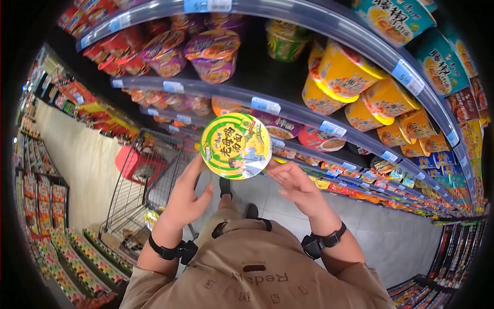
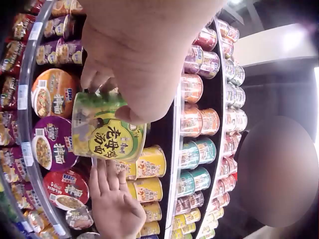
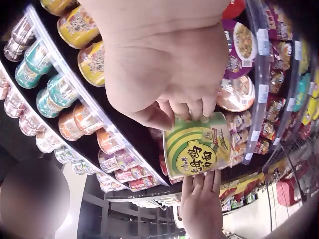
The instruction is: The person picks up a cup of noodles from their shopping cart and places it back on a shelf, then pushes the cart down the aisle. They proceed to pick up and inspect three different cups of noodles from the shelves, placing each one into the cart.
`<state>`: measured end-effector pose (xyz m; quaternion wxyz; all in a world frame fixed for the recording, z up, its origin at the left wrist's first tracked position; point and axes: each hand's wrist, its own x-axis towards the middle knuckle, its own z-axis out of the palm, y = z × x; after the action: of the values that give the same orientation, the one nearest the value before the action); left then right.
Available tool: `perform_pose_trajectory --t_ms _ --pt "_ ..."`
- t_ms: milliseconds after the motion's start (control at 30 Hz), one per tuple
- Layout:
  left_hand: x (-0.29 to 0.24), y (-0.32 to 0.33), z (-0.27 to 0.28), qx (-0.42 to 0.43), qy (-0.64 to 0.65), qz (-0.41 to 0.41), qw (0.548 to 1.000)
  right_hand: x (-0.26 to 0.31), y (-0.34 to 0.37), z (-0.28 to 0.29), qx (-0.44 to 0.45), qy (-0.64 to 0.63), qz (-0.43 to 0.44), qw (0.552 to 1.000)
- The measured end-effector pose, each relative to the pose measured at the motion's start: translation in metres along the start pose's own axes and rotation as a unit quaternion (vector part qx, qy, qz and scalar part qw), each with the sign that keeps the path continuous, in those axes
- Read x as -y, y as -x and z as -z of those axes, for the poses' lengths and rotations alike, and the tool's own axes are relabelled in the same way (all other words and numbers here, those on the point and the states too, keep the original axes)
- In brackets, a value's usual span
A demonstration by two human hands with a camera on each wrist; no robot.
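A green and yellow instant noodle bowl [image 1: 237, 146] is up in front of the chest, its printed lid facing the head camera. My left hand [image 1: 186, 200] supports its left side with the fingers, the thumb standing off from the lid. On the opposite side, my right hand [image 1: 302, 191] has its fingertips against the bowl and its thumb apart. The right wrist view shows the bowl's side [image 3: 197, 147] between the two hands, with the left fingers straight. Seen from the left wrist, the right palm [image 2: 119, 211] is turned up with straight fingers at the bowl.
Shelves ahead carry yellow noodle tubs [image 1: 350, 72], purple bowls [image 1: 212, 54] and a green tub [image 1: 287, 41]. Price labels run along the shelf edge [image 1: 265, 105]. A wire shopping cart [image 1: 136, 190] stands at left, close to a red stool-like object [image 1: 139, 164]. Grey tiled floor [image 1: 298, 221] lies below.
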<state>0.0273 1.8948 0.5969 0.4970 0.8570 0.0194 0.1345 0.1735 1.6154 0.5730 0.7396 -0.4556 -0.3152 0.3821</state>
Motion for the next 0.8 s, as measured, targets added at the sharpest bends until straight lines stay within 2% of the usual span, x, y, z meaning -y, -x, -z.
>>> perform_pose_trajectory --t_ms 233,333,633,700,800 --pt "0.009 0.067 0.022 -0.041 0.015 0.102 0.994 -0.048 -0.007 -0.020 0.027 -0.117 -0.094 0.988" --pt "0.011 0.087 0.038 -0.061 -0.007 0.112 0.992 -0.056 -0.021 -0.039 0.048 -0.137 -0.140 0.979" --pt "0.030 0.181 0.110 -0.140 -0.018 0.170 0.975 -0.092 -0.087 -0.135 0.123 -0.129 -0.224 0.958" --pt "0.030 0.208 0.128 -0.167 -0.010 0.184 0.969 -0.105 -0.102 -0.162 0.152 -0.160 -0.228 0.948" --pt "0.040 0.254 0.153 -0.209 -0.022 0.208 0.955 -0.119 -0.125 -0.211 0.173 -0.122 -0.254 0.944"
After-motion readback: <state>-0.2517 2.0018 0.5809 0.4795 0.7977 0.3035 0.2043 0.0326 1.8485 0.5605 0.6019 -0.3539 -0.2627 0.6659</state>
